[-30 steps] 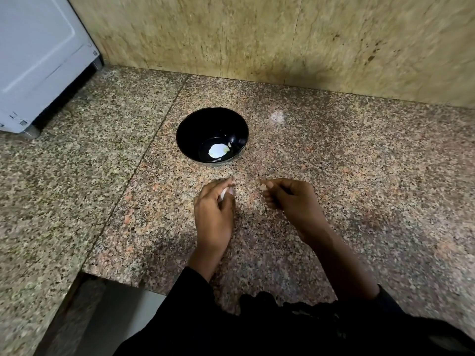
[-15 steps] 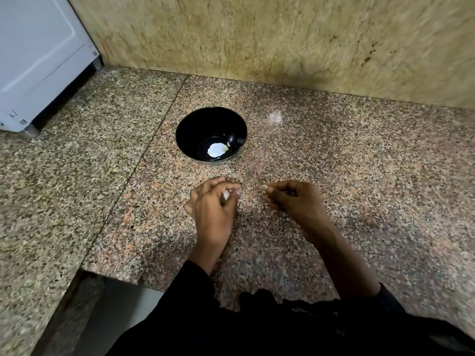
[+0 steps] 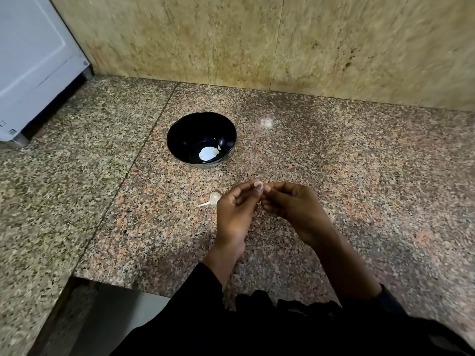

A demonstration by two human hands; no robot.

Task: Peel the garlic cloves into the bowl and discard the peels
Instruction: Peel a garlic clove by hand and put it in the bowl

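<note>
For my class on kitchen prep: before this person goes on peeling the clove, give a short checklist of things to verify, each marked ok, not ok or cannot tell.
1. Garlic clove pinched between left hand and right hand: ok.
2. Black bowl upright, open, just beyond the hands: ok.
3. Skin fully off the clove: cannot tell, fingers cover it.
4. Place for peels in view: not ok, none seen.
5. Loose garlic piece lies on the granite counter, left of the hands: ok.

We see a speckled granite surface (image 3: 334, 155) with a seam line (image 3: 144, 147), a beige stone wall (image 3: 257, 39) behind it, and a white appliance (image 3: 30, 60) at far left.
</note>
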